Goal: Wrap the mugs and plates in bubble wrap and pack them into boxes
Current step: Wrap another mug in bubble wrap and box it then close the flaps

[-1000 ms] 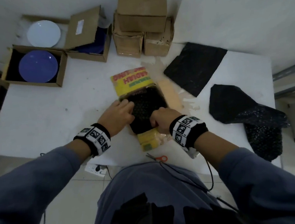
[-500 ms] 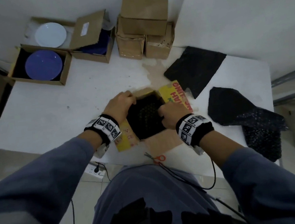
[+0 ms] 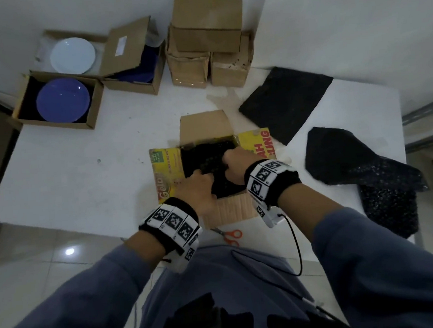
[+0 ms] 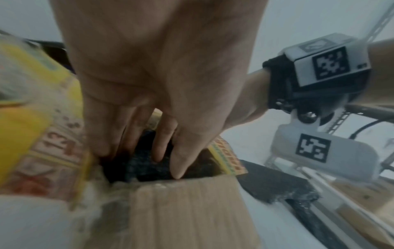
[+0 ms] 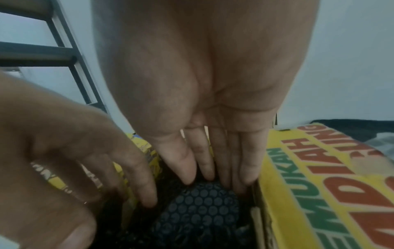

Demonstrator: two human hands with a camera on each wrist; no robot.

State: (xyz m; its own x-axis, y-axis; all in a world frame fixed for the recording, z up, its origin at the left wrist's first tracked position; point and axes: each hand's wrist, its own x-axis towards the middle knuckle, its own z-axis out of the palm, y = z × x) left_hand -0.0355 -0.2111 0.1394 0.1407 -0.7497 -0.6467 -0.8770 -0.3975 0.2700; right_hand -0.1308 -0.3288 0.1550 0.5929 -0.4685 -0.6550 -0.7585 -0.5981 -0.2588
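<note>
A yellow printed cardboard box [image 3: 166, 167] stands open near the table's front edge, its brown flap [image 3: 204, 126] pointing away from me. Inside lies a bundle in black bubble wrap [image 3: 210, 159] [image 5: 202, 207]; what it holds is hidden. My left hand [image 3: 199, 188] [image 4: 164, 143] reaches in from the near side, its straight fingers touching the wrap. My right hand [image 3: 236, 162] [image 5: 213, 160] presses its straight fingers down on the bundle beside the yellow right flap [image 5: 319, 176].
At the back left an open box holds a blue plate [image 3: 62, 100]; a white plate [image 3: 73, 55] and a box of blue plates [image 3: 138, 71] sit behind it. Closed boxes [image 3: 208, 35] are stacked at the back. Black wrap sheets [image 3: 285, 101] [image 3: 360, 168] lie right. Orange-handled scissors [image 3: 231, 236] lie at the front edge.
The yellow box has turned on the table, so its brown flap now points away and its yellow flaps lie left and right. Both hands stayed on the black bundle inside.
</note>
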